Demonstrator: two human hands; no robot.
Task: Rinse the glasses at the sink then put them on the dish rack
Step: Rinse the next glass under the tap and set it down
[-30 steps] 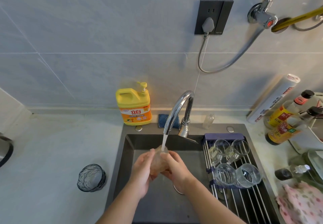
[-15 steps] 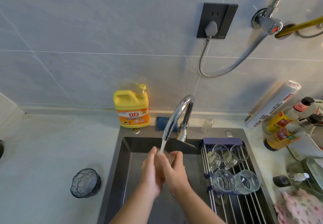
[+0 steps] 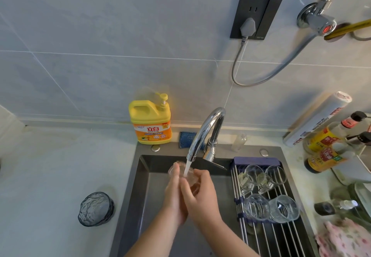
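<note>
**A:** Where do we have the glass (image 3: 181,167)?

**B:** Over the sink (image 3: 140,186), between both palms, right under the faucet (image 3: 204,134). The water stream (image 3: 187,169) falls from just above our grip straight into its mouth.

**A:** Which way does it point?

**B:** Mouth up and tipped away from us, toward the spout. Its long axis runs from the heels of our hands up and away, and the base is hidden between our palms.

**A:** And the grip?

**B:** Our right hand (image 3: 200,192) curls round the glass, thumb over the near side. Our left hand (image 3: 173,194) is blurred, but its fingers (image 3: 176,173) look straight, laid flat against the glass's left side and reaching its rim.

**A:** What do we have to the right of the grip?

**B:** The dish rack (image 3: 261,236) across the sink, well apart from our hands, with four other glasses (image 3: 258,206) lying on its bars in two pairs.

**A:** To the left?

**B:** A dark textured glass (image 3: 96,209) upright on the counter, well apart. Beyond the grip and to the left, a yellow soap bottle (image 3: 150,122) stands by the wall.
</note>
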